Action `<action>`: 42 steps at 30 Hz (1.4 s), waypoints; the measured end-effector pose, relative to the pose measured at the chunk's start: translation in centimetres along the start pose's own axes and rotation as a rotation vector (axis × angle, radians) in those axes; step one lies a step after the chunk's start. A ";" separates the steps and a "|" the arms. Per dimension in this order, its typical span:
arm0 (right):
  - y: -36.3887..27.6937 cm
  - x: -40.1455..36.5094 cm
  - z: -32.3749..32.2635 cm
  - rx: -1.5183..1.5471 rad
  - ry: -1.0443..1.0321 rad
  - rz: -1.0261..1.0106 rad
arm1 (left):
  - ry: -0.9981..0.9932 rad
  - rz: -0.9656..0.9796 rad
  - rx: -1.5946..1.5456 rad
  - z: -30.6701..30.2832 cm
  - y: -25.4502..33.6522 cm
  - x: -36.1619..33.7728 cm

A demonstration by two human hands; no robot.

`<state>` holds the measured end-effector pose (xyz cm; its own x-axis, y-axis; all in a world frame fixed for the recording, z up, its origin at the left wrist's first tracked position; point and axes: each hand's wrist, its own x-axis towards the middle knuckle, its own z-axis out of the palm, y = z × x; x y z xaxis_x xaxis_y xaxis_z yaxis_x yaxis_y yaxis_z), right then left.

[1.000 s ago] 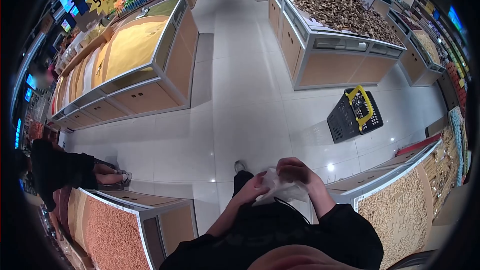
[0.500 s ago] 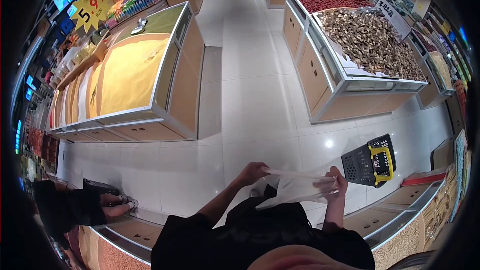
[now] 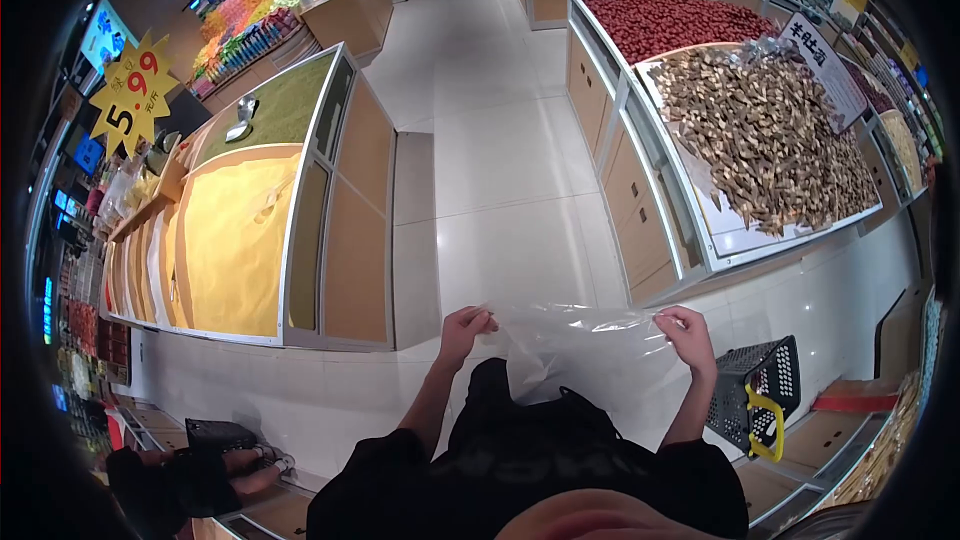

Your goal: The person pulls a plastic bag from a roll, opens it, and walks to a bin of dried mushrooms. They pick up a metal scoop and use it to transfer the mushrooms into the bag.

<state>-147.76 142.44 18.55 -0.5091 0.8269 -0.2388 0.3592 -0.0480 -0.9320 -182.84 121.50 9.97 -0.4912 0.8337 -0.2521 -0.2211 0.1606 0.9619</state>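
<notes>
A clear plastic bag (image 3: 590, 350) is stretched wide between my hands in front of my body. My left hand (image 3: 467, 328) pinches its left upper corner, fingers closed. At the opposite corner, my right hand (image 3: 688, 332) grips the edge between thumb and fingers. The bag hangs loose and see-through below its taut top edge, over my dark clothing. To the right of my right forearm, a dark grey shopping basket (image 3: 735, 385) with a yellow handle (image 3: 766, 422) stands on the floor.
At the right is a bin of dried brown pieces (image 3: 765, 135) beside red dried fruit (image 3: 665, 25). Left, a counter holds yellow grain (image 3: 240, 240), green beans (image 3: 265, 105) and a metal scoop (image 3: 241, 120). A person in dark clothes (image 3: 190, 485) is at lower left. A tiled aisle (image 3: 500, 180) runs ahead.
My hands have moved apart, spreading the bunched bag out wide. The view has shifted, so the right-hand bin looks nearer and the basket sits lower.
</notes>
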 end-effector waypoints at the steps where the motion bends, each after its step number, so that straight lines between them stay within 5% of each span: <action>1: -1.3 2.9 0.2 -0.111 -0.005 0.017 | 0.077 0.001 -0.020 -0.4 1.1 1.9; 5: -4.8 15.0 3.1 -0.192 0.007 -0.131 | 0.311 0.019 -0.105 -3.1 3.2 10.4; 13: -8.7 35.4 7.6 -0.169 -0.092 -0.046 | 0.399 0.100 -0.070 -9.7 8.6 32.2; 20: -10.1 42.4 5.9 0.061 0.247 0.135 | 0.023 0.035 0.118 -6.4 16.2 53.4; 27: -7.0 50.1 4.3 0.511 0.733 0.071 | -0.267 -0.007 0.203 2.7 19.1 69.8; 30: -8.2 55.1 2.3 0.516 0.744 0.117 | -0.281 -0.015 0.355 5.8 19.8 75.6; 36: -11.0 67.1 -2.5 0.537 0.673 0.059 | -0.515 -0.060 0.124 8.9 21.0 87.2; 42: -12.2 71.8 -3.7 0.675 0.850 -0.016 | -0.621 -0.139 0.194 13.4 23.2 96.4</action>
<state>-185.83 204.43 13.80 0.2919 0.9353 -0.2002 -0.2790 -0.1169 -0.9532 -224.03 212.73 9.37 0.1209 0.9385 -0.3234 -0.0633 0.3324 0.9410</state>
